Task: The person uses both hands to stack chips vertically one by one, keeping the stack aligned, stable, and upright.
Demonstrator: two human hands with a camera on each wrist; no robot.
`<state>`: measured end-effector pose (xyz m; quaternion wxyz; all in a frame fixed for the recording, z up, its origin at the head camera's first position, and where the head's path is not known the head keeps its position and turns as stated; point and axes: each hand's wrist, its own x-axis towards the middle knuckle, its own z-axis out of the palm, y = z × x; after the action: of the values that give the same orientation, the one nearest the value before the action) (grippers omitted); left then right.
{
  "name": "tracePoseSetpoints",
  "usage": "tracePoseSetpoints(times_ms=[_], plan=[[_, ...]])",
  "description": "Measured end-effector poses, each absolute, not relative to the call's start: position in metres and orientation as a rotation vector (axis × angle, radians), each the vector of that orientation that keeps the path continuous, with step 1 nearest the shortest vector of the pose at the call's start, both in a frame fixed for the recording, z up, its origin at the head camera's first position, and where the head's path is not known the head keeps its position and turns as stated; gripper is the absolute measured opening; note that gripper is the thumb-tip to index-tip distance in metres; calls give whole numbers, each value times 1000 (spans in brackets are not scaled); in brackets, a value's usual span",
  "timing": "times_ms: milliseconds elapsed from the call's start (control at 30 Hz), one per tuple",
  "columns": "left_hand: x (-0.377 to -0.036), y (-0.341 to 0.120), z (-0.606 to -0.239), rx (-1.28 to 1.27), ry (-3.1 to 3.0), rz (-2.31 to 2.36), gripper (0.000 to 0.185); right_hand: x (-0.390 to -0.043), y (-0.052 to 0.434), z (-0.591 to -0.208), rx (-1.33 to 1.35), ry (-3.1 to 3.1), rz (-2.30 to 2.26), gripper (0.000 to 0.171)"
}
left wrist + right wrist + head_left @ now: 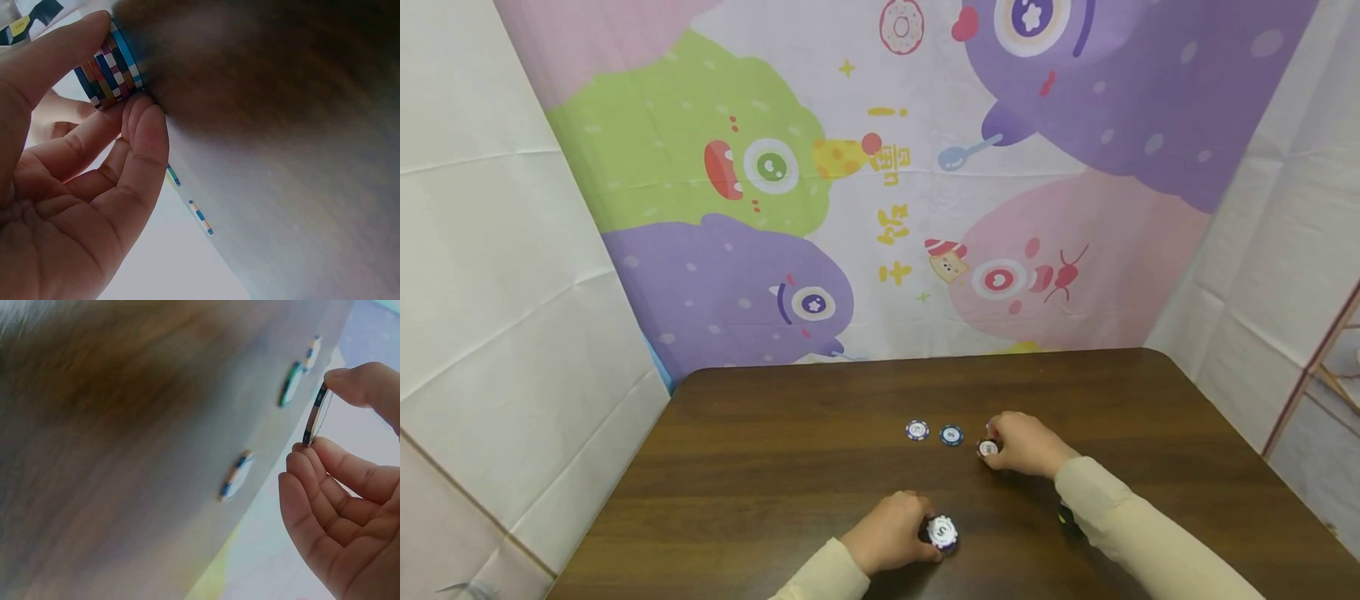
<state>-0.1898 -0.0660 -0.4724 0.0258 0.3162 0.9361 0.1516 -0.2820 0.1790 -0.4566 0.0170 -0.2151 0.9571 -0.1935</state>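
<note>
My left hand [923,537] rests near the front of the dark wooden table [760,467] and grips a stack of poker chips [111,65] between thumb and fingers [147,131]. The stack [942,532] stands on the table with a white-faced chip on top. Further back and to the right, my right hand [1002,446] pinches a single chip [315,417] on edge between thumb and fingertips, just above the tabletop. Two chips [917,430] [951,435] lie flat in a row to its left. A third [988,448] shows at its fingertips.
A cartoon-printed cloth [880,183] hangs behind the table, with white sheets [490,275] on both sides. The table's rounded back corners [688,379] lie close to these walls. A wooden frame [1318,367] stands off the right edge.
</note>
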Motion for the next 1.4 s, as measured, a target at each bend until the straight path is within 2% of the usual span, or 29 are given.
tracePoseSetpoints(times_ms=[500, 933, 1400], plan=[[-192, -65, -474, 1003, 2908, 466, 29, -238, 155, -435, -986, 2908, -648, 21], [-191, -66, -473, 970, 2883, 497, 28, -217, 140, -435, -1066, 2761, -666, 24], [-190, -66, -472, 947, 2853, 522, 28, -210, 128, -449, -1142, 2722, -638, 27]])
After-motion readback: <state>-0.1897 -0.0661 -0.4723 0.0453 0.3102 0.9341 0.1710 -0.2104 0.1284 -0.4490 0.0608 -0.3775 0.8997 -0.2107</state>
